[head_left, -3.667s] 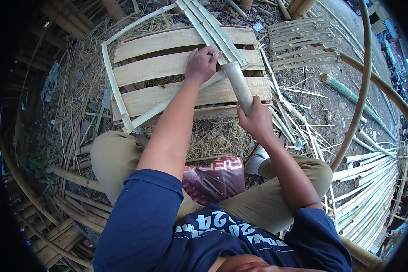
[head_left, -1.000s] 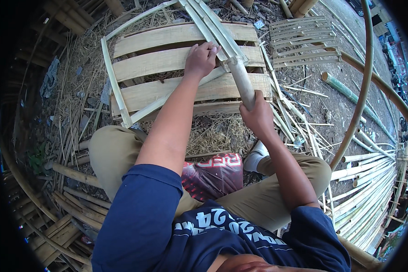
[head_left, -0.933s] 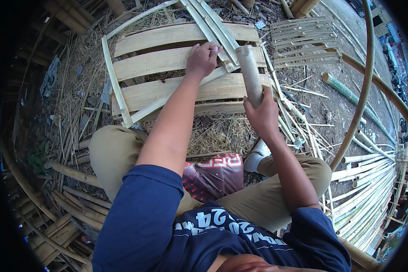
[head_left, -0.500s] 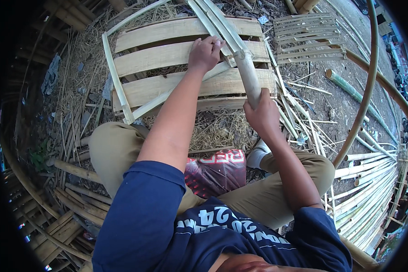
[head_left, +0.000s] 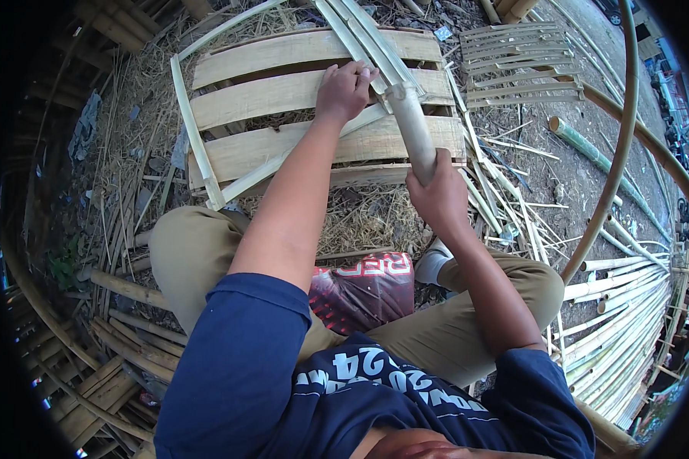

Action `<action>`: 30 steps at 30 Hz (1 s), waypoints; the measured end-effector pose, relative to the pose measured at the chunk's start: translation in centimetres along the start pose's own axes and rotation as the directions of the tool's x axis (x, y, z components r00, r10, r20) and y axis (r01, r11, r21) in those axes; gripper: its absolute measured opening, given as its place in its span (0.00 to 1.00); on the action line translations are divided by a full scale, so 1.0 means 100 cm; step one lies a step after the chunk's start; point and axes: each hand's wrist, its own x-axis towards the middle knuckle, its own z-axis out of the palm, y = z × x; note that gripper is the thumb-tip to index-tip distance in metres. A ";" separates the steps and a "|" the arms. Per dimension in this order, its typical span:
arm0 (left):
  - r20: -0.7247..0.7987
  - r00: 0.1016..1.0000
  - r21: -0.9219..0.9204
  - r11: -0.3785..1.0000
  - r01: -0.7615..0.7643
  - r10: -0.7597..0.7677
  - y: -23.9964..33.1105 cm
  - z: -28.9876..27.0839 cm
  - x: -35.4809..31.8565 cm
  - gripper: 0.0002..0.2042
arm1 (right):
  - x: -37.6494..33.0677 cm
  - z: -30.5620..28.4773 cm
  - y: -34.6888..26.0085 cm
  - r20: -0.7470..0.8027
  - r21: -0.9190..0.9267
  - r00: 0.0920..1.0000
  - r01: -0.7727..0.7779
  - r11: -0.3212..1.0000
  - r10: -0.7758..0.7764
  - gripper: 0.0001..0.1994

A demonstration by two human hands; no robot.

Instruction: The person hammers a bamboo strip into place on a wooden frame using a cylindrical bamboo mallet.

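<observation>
My right hand (head_left: 438, 193) is wrapped round the near, whole end of a bamboo pole (head_left: 414, 134). Past a node, the pole is split into long pale strips (head_left: 352, 32) that run to the top edge of the view. Closed at the left side of these strips is my left hand (head_left: 346, 92), its fingertips against the leftmost one. Beneath both lies a low slatted wooden platform (head_left: 253, 99), with the pole slanting across its right part. One loose bamboo strip (head_left: 264, 174) lies diagonally over the platform's near slats.
A thin bamboo strip (head_left: 194, 138) stands along the platform's left side. Bamboo offcuts (head_left: 505, 191) litter the ground at right, near a slatted bamboo rack (head_left: 520, 65) and a green pole (head_left: 605, 164). Many poles (head_left: 616, 306) lie at lower right. A curved pole (head_left: 626, 145) rises at right.
The bamboo's near end has shifted slightly left together with my right hand. My left hand stays at nearly the same spot on the strips.
</observation>
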 end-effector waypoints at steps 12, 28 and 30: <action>0.029 1.000 -0.051 0.999 0.011 -0.009 0.010 -0.002 0.002 0.22 | 0.007 -0.011 -0.006 -0.140 -0.089 0.990 0.006 0.996 -0.018 0.20; 0.096 0.995 -0.045 0.998 0.033 -0.028 0.013 -0.011 -0.001 0.25 | 0.014 0.008 0.010 0.047 -0.070 0.994 -0.097 0.993 0.100 0.20; 0.100 0.994 -0.030 0.999 0.043 -0.040 0.007 -0.011 -0.002 0.25 | 0.011 -0.010 -0.006 -0.052 0.090 0.994 -0.093 0.992 0.098 0.20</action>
